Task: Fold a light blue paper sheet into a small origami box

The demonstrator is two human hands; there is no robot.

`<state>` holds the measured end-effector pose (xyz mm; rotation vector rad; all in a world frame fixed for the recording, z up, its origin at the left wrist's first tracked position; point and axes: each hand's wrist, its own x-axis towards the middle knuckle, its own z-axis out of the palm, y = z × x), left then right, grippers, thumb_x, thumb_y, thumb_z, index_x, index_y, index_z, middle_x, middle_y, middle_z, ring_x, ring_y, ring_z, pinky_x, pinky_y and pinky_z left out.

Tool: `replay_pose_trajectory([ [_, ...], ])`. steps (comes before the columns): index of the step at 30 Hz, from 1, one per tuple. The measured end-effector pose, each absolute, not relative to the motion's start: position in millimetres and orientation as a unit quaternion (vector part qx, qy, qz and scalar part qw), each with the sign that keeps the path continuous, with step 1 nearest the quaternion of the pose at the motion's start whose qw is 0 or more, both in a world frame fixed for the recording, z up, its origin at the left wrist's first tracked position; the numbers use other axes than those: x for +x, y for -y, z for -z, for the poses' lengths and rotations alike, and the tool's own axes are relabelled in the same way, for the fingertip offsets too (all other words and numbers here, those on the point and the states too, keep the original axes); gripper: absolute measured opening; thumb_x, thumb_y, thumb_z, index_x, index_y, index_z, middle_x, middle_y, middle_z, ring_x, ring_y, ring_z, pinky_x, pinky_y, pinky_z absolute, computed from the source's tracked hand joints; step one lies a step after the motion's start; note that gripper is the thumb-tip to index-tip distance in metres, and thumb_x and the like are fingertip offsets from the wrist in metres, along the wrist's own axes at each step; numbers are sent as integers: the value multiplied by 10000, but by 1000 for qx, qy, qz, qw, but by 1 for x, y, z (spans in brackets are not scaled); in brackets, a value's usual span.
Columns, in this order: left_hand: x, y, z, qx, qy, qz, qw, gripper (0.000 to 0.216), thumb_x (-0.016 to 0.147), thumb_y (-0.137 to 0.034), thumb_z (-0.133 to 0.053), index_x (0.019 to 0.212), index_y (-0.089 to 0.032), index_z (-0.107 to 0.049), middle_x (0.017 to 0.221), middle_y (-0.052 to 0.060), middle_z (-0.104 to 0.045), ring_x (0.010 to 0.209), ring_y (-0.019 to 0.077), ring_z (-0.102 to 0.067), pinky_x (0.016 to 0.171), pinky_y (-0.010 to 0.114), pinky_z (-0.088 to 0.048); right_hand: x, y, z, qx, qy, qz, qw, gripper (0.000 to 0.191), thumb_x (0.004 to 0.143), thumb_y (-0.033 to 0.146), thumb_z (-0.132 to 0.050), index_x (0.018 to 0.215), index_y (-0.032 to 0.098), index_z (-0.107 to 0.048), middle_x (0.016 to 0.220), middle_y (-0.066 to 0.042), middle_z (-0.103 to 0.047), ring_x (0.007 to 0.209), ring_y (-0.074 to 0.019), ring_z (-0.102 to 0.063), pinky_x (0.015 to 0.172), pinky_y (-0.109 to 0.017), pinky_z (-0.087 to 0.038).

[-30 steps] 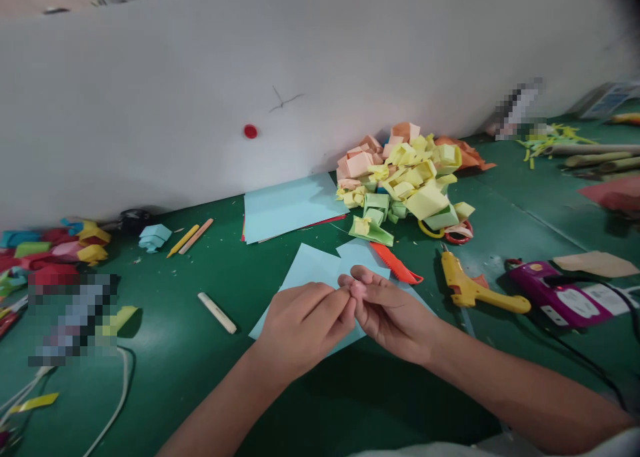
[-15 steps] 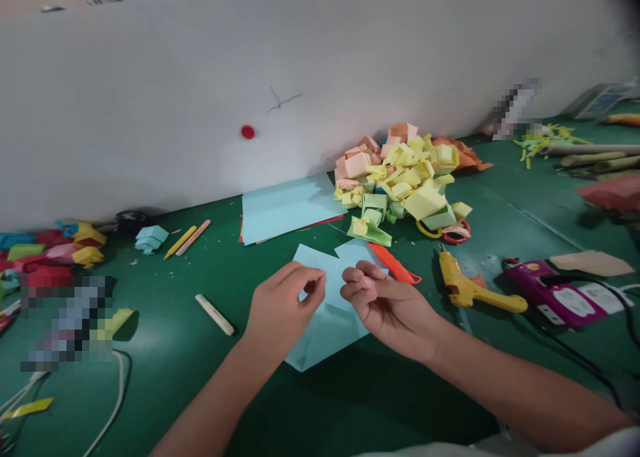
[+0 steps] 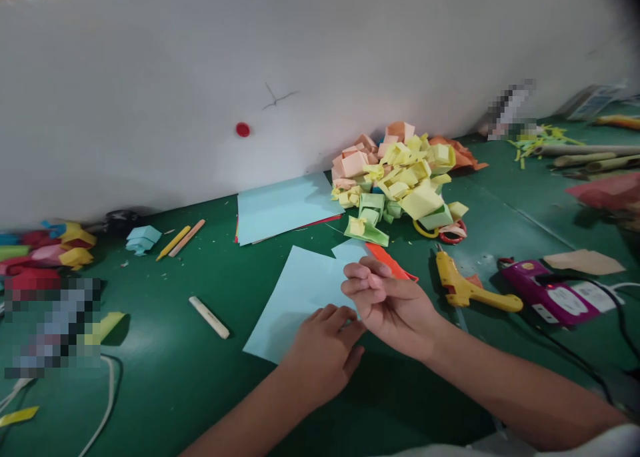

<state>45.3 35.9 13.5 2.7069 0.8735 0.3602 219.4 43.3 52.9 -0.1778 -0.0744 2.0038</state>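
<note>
A light blue paper sheet (image 3: pixel 295 290) lies flat on the green table (image 3: pixel 200 383) in front of me. My left hand (image 3: pixel 323 353) rests on the sheet's near edge with its fingers laid down on the paper. My right hand (image 3: pixel 387 303) hovers just right of it, its fingers pinched together around a small pink piece (image 3: pixel 373 281) that barely shows. A second small blue sheet (image 3: pixel 350 250) pokes out behind my right hand.
Behind stand a white wall, a stack of blue sheets (image 3: pixel 283 207) and a heap of folded yellow, orange and green paper pieces (image 3: pixel 400 177). An orange cutter (image 3: pixel 390 262), yellow glue gun (image 3: pixel 467 287) and purple device (image 3: pixel 547 290) lie right. A white stick (image 3: pixel 209 317) and pencils (image 3: pixel 180 239) lie left.
My left hand left my right hand, briefly lifted the blue sheet by its edge, then laid it flat and settled on its near edge. My right hand stayed pinched.
</note>
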Motion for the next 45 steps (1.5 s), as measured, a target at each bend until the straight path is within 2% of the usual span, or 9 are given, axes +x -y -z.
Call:
replay_pose_trajectory([
  [6, 33, -44, -5, 941, -303, -72, 133, 381, 906, -124, -620, 1274, -223, -617, 1262, 87, -655, 1115, 309, -590, 937, 489, -524, 219, -46, -44, -237, 194, -811, 498, 314, 729, 68, -813, 719, 189, -523, 831, 46, -558, 641, -39, -535, 604, -156, -465],
  [13, -1, -50, -6, 929, -313, -92, 172, 413, 852, 49, -469, 1132, -203, -640, 1226, 81, -662, 1100, 299, -607, 934, 490, -503, 238, -70, -28, -414, 531, -591, 444, 158, 792, 272, -712, 756, 219, -568, 812, 18, -544, 669, -127, -517, 653, -297, -454],
  [17, -26, -51, -6, 906, -355, -129, 190, 336, 852, 56, -411, 974, -187, -607, 1167, 95, -641, 1106, 271, -599, 928, 434, -501, 254, -78, -26, -427, 670, -481, 372, 157, 761, 159, -726, 897, 238, -725, 1049, -63, -632, 966, -234, -541, 875, -402, -450],
  [21, -42, -54, -4, 891, -375, -160, 197, 269, 864, 26, -416, 871, -200, -562, 1120, 82, -625, 1065, 236, -607, 886, 368, -512, 259, -72, -30, -340, 886, -271, 159, 360, 827, 178, -669, 1176, 266, -687, 1422, -107, -534, 1307, -328, -430, 1055, -526, -387],
  [30, -46, -60, 5, 875, -383, -220, 198, 264, 798, 49, -447, 781, -206, -513, 1053, 54, -628, 1011, 189, -627, 886, 308, -521, 237, -49, -29, -239, 915, -322, 49, 622, 752, 336, -803, 1346, 330, -618, 1598, -86, -401, 1442, -400, -325, 1132, -606, -273],
  [35, -42, -58, 5, 871, -393, -227, 190, 253, 806, 35, -451, 772, -206, -521, 978, 57, -606, 956, 198, -615, 857, 320, -524, 225, -46, -17, -235, 910, -320, 123, 228, 898, 255, -681, 1123, 235, -716, 1254, -92, -659, 1201, -277, -552, 1053, -457, -376],
  [38, -40, -58, 4, 870, -396, -228, 184, 243, 809, 24, -457, 785, -205, -538, 944, 54, -592, 925, 202, -606, 834, 323, -521, 226, -49, -14, -213, 906, -334, 152, 158, 946, 277, -632, 1051, 217, -734, 1130, -88, -681, 1100, -238, -586, 993, -396, -411],
  [43, -38, -56, 1, 871, -402, -224, 172, 205, 822, -22, -518, 878, -199, -606, 966, 59, -598, 920, 212, -599, 826, 338, -515, 227, -46, -11, -208, 919, -323, 85, 601, 714, 469, -848, 1249, 265, -666, 1320, -103, -565, 1230, -329, -476, 1045, -487, -363],
  [45, -37, -55, 1, 873, -402, -220, 168, 193, 841, -61, -563, 952, -203, -632, 991, 63, -614, 954, 228, -597, 853, 361, -512, 224, -43, -12, -230, 918, -315, 72, 567, 714, 457, -847, 1220, 272, -668, 1284, -89, -569, 1197, -325, -474, 1024, -491, -370],
])
